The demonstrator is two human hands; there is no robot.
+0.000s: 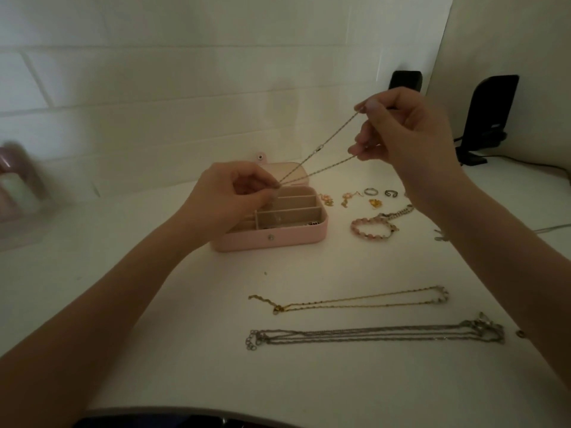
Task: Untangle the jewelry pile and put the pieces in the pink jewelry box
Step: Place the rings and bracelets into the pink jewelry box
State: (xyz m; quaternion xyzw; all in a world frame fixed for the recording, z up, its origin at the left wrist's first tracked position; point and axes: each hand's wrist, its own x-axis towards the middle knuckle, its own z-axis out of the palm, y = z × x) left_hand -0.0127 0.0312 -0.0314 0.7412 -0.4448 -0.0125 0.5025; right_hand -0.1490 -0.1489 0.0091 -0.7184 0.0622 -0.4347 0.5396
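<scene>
A thin chain necklace [321, 156] is stretched taut in the air between both hands, doubled into two strands. My left hand [231, 196] pinches its lower end just above the open pink jewelry box [278, 237]. My right hand [401, 131] holds the upper ends higher and to the right, one strand at the thumb and forefinger, the other lower in the fingers. The box has beige dividers and a few small pieces in its front compartment. On the table lie a gold necklace [355, 301] and a silver necklace [377, 333], both laid out straight.
Right of the box lie a pink bead bracelet [372, 228], a chain bracelet [398, 213], two rings [381, 192] and small gold earrings [349, 199]. Two black stands [491, 118] with cables are at the back right. A blurred pink item [18, 186] stands at the left edge.
</scene>
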